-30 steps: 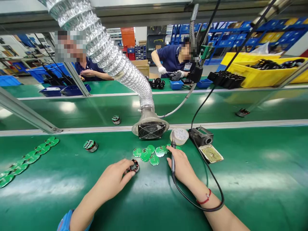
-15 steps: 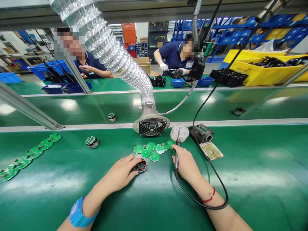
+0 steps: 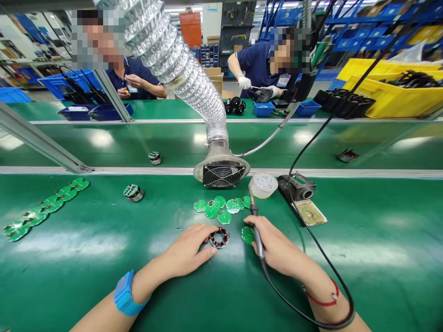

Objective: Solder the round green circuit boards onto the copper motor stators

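Note:
My left hand [image 3: 190, 249] is closed on a motor stator [image 3: 225, 239], a ring with copper-coloured windings, its thumb and fingers at the left side. The ring lies face up on the green bench. In my right hand [image 3: 280, 246] is a soldering iron [image 3: 258, 236], its tip pointing away from me. A round green circuit board [image 3: 247, 235] sits at that hand's fingers, partly covered; whether they pinch it I cannot tell. Just beyond both hands lies a cluster of similar round boards [image 3: 212, 210].
A fume extractor [image 3: 223, 175] hangs behind the boards. Right of it are a roll of clear tape [image 3: 263, 185], an iron stand [image 3: 301, 186] and a sponge [image 3: 311, 213]. A stator with a board [image 3: 133, 192] and a row of boards [image 3: 51, 204] lie left. Two co-workers sit opposite.
My left hand and the stator have moved right, and the ring's opening shows more fully. My right hand has drawn nearer to me with the iron, and more of the board beside it shows.

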`<state>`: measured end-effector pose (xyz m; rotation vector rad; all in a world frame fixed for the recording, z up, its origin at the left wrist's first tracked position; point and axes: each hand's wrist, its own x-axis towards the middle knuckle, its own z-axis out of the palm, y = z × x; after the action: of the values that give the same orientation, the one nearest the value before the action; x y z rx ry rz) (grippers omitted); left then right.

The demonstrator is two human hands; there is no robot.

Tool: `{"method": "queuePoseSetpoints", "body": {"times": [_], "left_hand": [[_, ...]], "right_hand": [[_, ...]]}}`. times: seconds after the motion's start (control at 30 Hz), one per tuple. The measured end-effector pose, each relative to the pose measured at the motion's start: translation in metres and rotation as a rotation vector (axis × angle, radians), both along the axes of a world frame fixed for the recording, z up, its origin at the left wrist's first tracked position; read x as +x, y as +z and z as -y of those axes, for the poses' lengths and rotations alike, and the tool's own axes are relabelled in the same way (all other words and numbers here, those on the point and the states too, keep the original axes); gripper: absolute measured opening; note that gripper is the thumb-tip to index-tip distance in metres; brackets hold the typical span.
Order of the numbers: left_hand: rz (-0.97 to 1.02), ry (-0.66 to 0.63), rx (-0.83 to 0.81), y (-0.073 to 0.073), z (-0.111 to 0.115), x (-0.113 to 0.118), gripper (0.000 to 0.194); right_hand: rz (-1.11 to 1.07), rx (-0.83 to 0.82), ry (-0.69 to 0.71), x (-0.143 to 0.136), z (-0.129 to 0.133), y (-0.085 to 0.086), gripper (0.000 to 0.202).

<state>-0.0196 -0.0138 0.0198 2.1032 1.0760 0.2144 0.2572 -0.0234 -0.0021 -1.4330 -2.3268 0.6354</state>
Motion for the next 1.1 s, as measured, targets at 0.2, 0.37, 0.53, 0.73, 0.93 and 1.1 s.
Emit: {"method": "queuePoseSetpoints", "body": {"times": [0.2, 0.37, 0.53, 0.73, 0.93, 1.1], "left_hand": [[0.118, 0.136, -0.029, -0.011, -0.003, 0.002, 0.038], [0.145, 0.23, -0.076, -0.014, -0.006, 0.003, 0.028], [0.152, 0.3, -0.198, -0.012, -0.01, 0.003, 0.013], [0.112, 0.316, -0.237, -0.015, -0.002, 0.013, 0.012], [0.084, 0.221, -0.013, -0.019, 0.002, 0.013, 0.014], [0.024, 0.289, 0.423, -0.018, -0.005, -0.001, 0.018]], "right_hand": [[0.085, 0.052, -0.032, -0.016, 0.004, -0.002, 0.047], [0.065, 0.015, 0.078, -0.012, 0.002, 0.003, 0.053], [0.048, 0.056, 0.046, -0.01, -0.002, 0.001, 0.043], [-0.177, 0.152, -0.06, -0.02, 0.002, -0.001, 0.039], [-0.185, 0.283, 0.132, -0.051, 0.008, 0.002, 0.04], [-0.199, 0.236, 0.156, -0.052, 0.007, 0.002, 0.042]]}}
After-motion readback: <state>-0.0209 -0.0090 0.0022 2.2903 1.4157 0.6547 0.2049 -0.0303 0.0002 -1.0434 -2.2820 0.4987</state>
